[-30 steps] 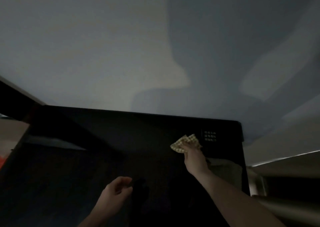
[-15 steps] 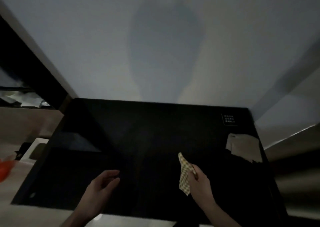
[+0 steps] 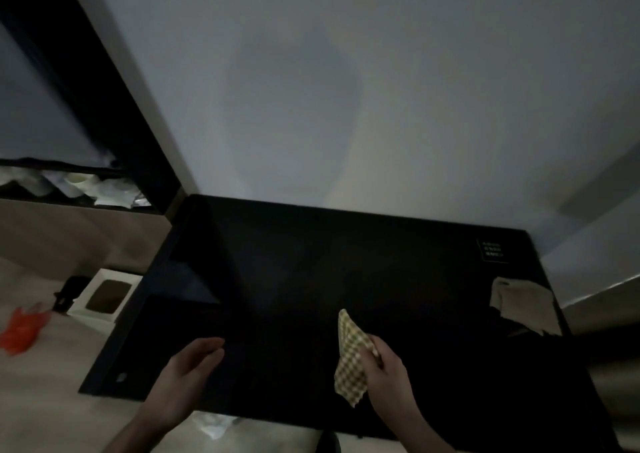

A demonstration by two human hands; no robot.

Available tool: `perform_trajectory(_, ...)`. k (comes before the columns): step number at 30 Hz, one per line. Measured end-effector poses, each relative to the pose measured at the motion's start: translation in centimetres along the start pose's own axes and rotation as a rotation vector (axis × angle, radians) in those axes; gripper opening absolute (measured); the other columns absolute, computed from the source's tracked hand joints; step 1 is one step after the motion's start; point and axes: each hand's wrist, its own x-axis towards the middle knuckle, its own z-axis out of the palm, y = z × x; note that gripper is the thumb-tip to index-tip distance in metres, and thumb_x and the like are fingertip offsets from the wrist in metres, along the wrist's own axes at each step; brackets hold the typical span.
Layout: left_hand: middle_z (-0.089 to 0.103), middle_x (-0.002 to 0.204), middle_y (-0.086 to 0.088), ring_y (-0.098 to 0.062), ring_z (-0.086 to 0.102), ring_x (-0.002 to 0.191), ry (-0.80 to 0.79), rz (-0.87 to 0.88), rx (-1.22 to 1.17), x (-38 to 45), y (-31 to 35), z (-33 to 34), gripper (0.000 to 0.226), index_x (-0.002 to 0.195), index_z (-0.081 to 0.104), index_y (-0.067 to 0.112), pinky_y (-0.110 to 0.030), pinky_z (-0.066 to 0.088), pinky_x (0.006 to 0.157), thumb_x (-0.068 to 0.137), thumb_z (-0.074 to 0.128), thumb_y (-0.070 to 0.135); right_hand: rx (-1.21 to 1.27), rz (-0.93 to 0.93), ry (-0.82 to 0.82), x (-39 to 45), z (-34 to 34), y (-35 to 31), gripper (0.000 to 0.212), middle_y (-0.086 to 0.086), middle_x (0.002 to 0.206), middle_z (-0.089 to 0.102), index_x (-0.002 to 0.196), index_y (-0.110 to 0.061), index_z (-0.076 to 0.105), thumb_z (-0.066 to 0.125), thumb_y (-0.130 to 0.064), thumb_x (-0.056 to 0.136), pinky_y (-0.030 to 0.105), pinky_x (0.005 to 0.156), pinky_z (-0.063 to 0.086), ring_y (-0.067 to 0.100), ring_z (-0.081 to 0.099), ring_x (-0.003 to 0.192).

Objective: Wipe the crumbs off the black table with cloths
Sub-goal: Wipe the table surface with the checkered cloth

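Head view: right hand (image 3: 388, 369) clamped on yellow checked cloth (image 3: 351, 355), lifted near front of glossy black worktop (image 3: 311, 262), likely repositioning for next swipe. Left hand (image 3: 188, 369) loosely cupped, empty, at front edge, maybe catching crumbs. Crumbs not discernible.

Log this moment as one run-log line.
right hand: grips checked cloth | left hand: open, over black table | pale cloth: right edge, untouched

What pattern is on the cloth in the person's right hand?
A yellow-and-white check; the cloth shows best in the head view.
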Motion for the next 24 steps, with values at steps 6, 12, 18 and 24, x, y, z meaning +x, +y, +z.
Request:
perform_trajectory(6, 0.073, 0.11, 0.009, -0.009, 0.066, 0.104, 0.001, -0.092, 0.014, 4.8, -2.1, -4.3, 0.017, 0.116, 0.071, 0.028, -0.034, 0.049, 0.093, 0.1, 0.067, 0.029, -0.161, -0.025, -0.045, 5.7, 4.9, -1.9, 0.03, -0.011, 0.112, 0.069, 0.133, -0.021, 0.064, 0.052, -0.03, 0.108, 0.019, 0.086, 0.048, 0.003, 0.065, 0.101)
perform_trajectory(12, 0.073, 0.116, -0.005, -0.026, 0.067, 0.112, -0.001, -0.139, 0.17, 15.5, -6.8, -9.9, 0.023, 0.118, 0.073, 0.019, -0.038, 0.047, 0.094, 0.097, 0.071, 0.028, -0.085, 0.043, -0.004, 8.5, 11.3, -5.2, 0.02, -0.013, 0.106, 0.073, 0.119, -0.041, 0.064, 0.052, -0.03, 0.108, 0.02, 0.078, 0.054, 0.003, 0.07, 0.099)
perform_trajectory(18, 0.063, 0.137, -0.01, -0.033, 0.066, 0.116, 0.007, -0.21, 0.291, 27.3, -12.0, -15.4, 0.048, 0.137, 0.061, 0.024, -0.045, 0.053, 0.102, 0.094, 0.068, 0.044, -0.063, 0.104, 0.084, 11.1, 20.3, -7.5, 0.025, -0.015, 0.11, 0.072, 0.127, -0.037, 0.067, 0.053, -0.031, 0.107, 0.03, 0.092, 0.058, 0.005, 0.069, 0.105)
perform_trajectory(24, 0.049, 0.151, -0.017, -0.043, 0.05, 0.135, -0.029, -0.238, 0.36, 33.9, -15.0, -16.0, 0.064, 0.157, 0.038, 0.023, -0.05, 0.044, 0.108, 0.102, 0.048, 0.054, -0.099, 0.078, 0.16, 16.8, 28.6, -10.4, 0.04, -0.012, 0.134, 0.066, 0.146, -0.031, 0.057, 0.054, -0.029, 0.107, 0.038, 0.108, 0.054, 0.009, 0.063, 0.125)
